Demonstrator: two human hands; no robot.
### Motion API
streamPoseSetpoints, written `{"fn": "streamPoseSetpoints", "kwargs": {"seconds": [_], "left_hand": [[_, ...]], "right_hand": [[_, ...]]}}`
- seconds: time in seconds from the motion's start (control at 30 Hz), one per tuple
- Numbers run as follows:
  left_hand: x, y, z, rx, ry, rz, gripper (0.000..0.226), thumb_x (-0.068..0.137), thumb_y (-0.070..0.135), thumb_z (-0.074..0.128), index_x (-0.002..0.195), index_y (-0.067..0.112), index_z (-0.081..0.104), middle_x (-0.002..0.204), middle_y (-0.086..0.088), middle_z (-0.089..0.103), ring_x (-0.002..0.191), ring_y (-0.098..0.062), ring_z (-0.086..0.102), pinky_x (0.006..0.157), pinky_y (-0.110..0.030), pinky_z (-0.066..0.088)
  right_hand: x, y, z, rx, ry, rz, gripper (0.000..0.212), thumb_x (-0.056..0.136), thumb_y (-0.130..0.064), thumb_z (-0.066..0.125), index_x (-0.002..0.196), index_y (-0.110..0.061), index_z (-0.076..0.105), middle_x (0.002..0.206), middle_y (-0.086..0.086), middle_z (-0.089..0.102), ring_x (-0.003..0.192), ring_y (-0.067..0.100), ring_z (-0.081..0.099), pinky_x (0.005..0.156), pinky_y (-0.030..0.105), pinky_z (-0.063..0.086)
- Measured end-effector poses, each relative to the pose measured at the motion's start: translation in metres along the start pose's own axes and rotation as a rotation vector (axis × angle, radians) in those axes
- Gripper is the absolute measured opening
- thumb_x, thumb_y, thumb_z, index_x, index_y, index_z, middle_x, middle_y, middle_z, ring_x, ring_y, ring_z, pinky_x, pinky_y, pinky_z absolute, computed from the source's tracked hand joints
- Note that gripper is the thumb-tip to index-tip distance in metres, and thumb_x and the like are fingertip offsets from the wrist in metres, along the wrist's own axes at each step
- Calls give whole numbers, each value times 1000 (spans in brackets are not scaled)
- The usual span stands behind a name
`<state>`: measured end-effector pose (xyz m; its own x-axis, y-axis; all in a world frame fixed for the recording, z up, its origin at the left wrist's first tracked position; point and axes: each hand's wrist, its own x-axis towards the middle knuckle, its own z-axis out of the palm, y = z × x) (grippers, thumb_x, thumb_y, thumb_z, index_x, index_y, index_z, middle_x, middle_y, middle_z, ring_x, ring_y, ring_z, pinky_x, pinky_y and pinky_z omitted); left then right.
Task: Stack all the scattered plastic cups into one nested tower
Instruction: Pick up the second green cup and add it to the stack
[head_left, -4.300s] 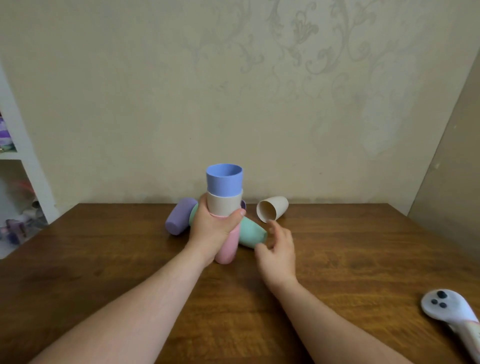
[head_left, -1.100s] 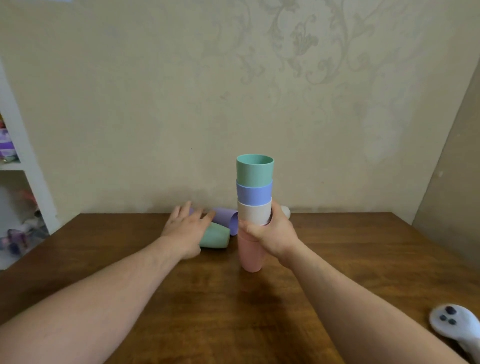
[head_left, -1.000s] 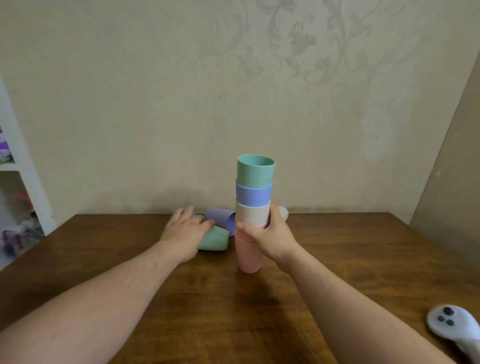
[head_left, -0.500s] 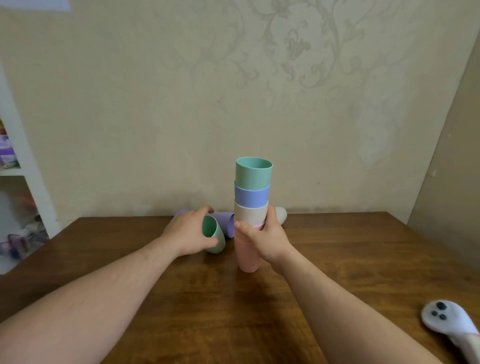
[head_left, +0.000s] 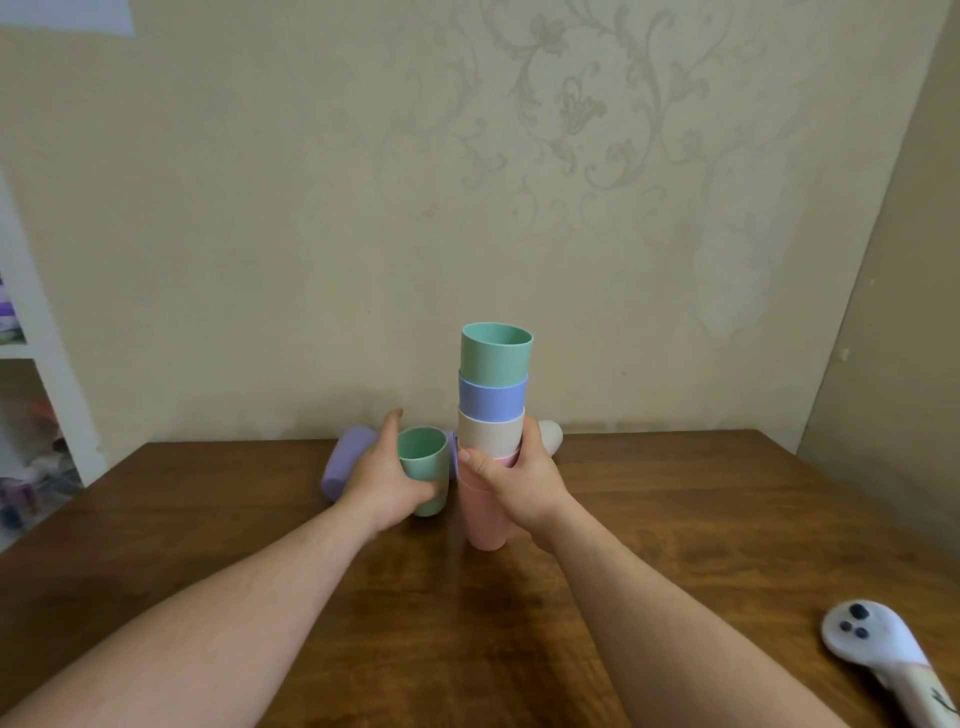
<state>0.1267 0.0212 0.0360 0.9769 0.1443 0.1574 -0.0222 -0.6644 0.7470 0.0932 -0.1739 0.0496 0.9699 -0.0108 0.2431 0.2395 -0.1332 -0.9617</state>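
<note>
A nested tower (head_left: 491, 405) stands mid-table: pink cup at the bottom, then beige, blue, and green on top. My right hand (head_left: 519, 478) grips it around the pink and beige cups. My left hand (head_left: 382, 480) holds a second green cup (head_left: 425, 460) upright, just left of the tower, mouth up. A purple cup (head_left: 345, 462) lies on its side behind my left hand. A beige cup (head_left: 550, 435) lies behind the tower, mostly hidden. A sliver of another purple cup (head_left: 454, 462) shows between the green cup and the tower.
The wooden table (head_left: 467, 597) meets a patterned wall at the back. A white handheld controller (head_left: 878, 649) lies at the front right. White shelves (head_left: 31, 395) with small items stand past the table's left edge.
My left hand has picked the green cup off its side and turned it upright beside the tower. My right hand keeps its grip on the tower.
</note>
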Motion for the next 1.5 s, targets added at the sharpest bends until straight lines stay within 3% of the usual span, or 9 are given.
{"fn": "streamPoseSetpoints", "kwargs": {"seconds": [0.17, 0.27, 0.43, 0.53, 0.7, 0.83, 1.2, 1.37, 1.5], "left_hand": [[3, 11, -22, -223, 156, -27, 96, 71, 36, 100, 154, 28, 53, 138, -4, 71, 124, -24, 68, 100, -34, 53], [5, 44, -47, -446, 304, 64, 103, 67, 56, 93, 157, 39, 44, 141, 0, 67, 124, -23, 69, 108, -45, 58], [4, 143, -92, -670, 435, 328, 105, 88, 46, 82, 171, 27, 20, 152, 1, 58, 128, -16, 67, 110, -34, 54], [-4, 181, -92, -532, 307, 448, 101, 91, 40, 85, 171, 31, 23, 142, 8, 57, 122, -15, 67, 101, -29, 55], [-8, 164, -63, -277, 116, 480, 100, 81, 49, 87, 165, 38, 32, 154, 2, 57, 132, -20, 60, 112, -45, 55], [-7, 144, -55, -328, 103, 446, 96, 90, 40, 86, 167, 34, 28, 158, 2, 53, 131, -18, 60, 105, -32, 51], [-6, 137, -30, -471, -16, 394, 109, 78, 46, 79, 165, 50, 13, 146, 11, 63, 124, -18, 69, 107, -38, 57], [-6, 124, -16, -562, -77, 376, 97, 84, 30, 92, 160, 39, 32, 131, 17, 72, 117, -6, 74, 102, -35, 62], [-14, 97, 8, -641, -123, 253, 93, 68, 33, 100, 147, 23, 51, 128, 3, 78, 116, -16, 77, 105, -44, 62]], "right_hand": [[1, 1, 1, -17, 1, -3, 58, 90, -32, 88, 134, -32, 50, 121, -10, 68, 108, 4, 66, 79, 22, 51], [0, 0, 1, -27, 8, -5, 58, 89, -32, 88, 133, -33, 50, 119, -13, 68, 106, 0, 65, 78, 20, 51], [1, 0, 0, -41, 1, 2, 62, 89, -38, 87, 137, -34, 48, 123, -10, 67, 110, 7, 66, 82, 29, 53], [1, 0, 1, -51, -10, 11, 65, 90, -40, 85, 142, -33, 47, 126, -8, 67, 112, 10, 65, 87, 33, 53], [2, 0, -1, -50, -16, 17, 67, 90, -40, 84, 145, -34, 46, 128, -9, 67, 117, 14, 66, 95, 38, 55], [3, 1, -1, -49, -36, 10, 71, 91, -40, 84, 148, -32, 44, 131, -7, 65, 120, 17, 65, 99, 41, 56], [2, 0, -1, -53, -40, 12, 68, 91, -36, 84, 148, -32, 46, 130, -7, 67, 118, 14, 66, 95, 36, 56], [1, 1, 0, -45, -45, -4, 66, 92, -32, 85, 146, -32, 46, 131, -9, 68, 120, 11, 67, 91, 28, 55], [-5, 8, -1, -20, -57, -22, 68, 89, -26, 86, 145, -37, 48, 131, -12, 71, 121, 6, 68, 104, 34, 57]]}}
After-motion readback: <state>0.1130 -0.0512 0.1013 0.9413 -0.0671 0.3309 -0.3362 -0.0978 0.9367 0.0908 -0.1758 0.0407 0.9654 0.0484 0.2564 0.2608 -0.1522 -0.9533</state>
